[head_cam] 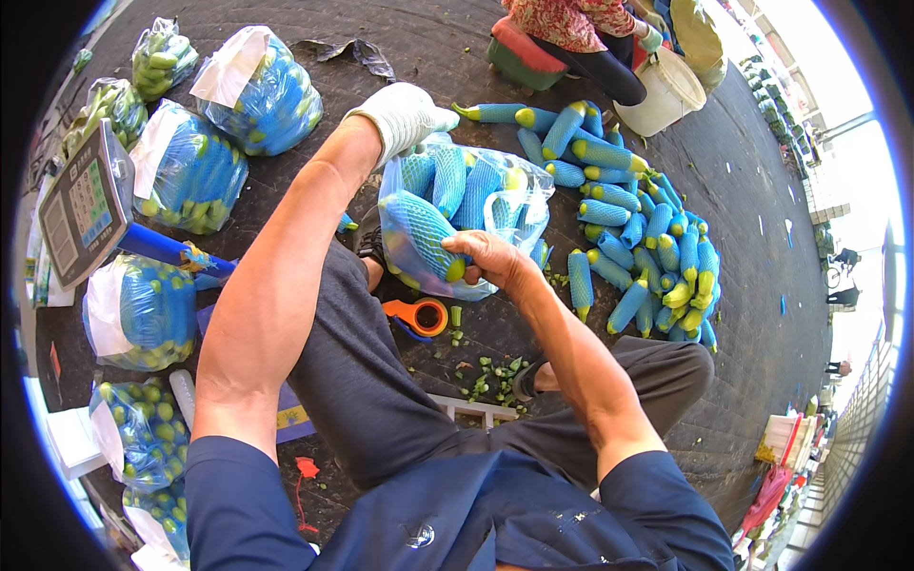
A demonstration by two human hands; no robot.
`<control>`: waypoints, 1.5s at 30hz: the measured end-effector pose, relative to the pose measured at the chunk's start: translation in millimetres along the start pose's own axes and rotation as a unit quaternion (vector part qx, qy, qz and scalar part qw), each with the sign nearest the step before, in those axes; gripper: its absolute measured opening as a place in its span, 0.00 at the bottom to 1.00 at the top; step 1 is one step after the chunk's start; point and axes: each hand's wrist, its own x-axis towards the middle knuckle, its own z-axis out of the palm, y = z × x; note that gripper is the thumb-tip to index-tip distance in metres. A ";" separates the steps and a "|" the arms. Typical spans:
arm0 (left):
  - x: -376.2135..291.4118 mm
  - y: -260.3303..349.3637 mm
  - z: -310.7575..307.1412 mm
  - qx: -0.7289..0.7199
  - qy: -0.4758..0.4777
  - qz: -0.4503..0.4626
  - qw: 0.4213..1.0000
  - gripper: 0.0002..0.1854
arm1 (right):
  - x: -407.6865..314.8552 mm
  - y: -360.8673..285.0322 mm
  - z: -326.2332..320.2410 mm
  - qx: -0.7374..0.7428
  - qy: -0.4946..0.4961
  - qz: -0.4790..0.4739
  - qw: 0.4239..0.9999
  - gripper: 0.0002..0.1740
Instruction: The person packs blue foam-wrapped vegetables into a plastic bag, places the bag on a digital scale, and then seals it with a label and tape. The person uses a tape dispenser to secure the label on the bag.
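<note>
A clear plastic bag filled with several green squashes in blue foam-net sleeves stands on the ground before me. My left hand, in a white knitted glove, is at the bag's upper left rim; its fingertips are partly hidden, so its grip is unclear. My bare right hand holds the lower end of a netted squash at the bag's near side, fingers partly hidden behind it. A large pile of netted squashes lies to the right of the bag, some with bare green ends.
Filled bags and a digital scale on a blue post stand at left. An orange tape dispenser and green trimmings lie between my legs. Beyond the pile, another person sits beside a white bucket.
</note>
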 end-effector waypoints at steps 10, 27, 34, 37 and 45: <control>-5.8 -4.9 0.6 0.016 -0.020 -0.003 1.000 0.33 | -27.1 10.8 -11.0 0.022 0.040 0.094 0.994 0.28; -5.7 7.3 3.5 0.038 -0.013 0.005 0.999 0.27 | 18.4 19.8 57.8 -0.053 0.157 -0.179 0.970 0.50; -7.8 -8.3 -6.4 0.035 -0.015 0.033 0.999 0.30 | -34.0 15.0 8.8 0.069 0.013 0.001 0.998 0.40; -14.9 2.7 -5.3 -0.015 -0.034 -0.015 0.999 0.24 | -29.4 24.9 2.9 0.077 0.033 0.049 0.995 0.39; -13.6 4.0 -2.1 0.033 -0.032 0.014 0.999 0.28 | -16.3 16.3 5.8 -0.051 0.085 -0.019 0.995 0.37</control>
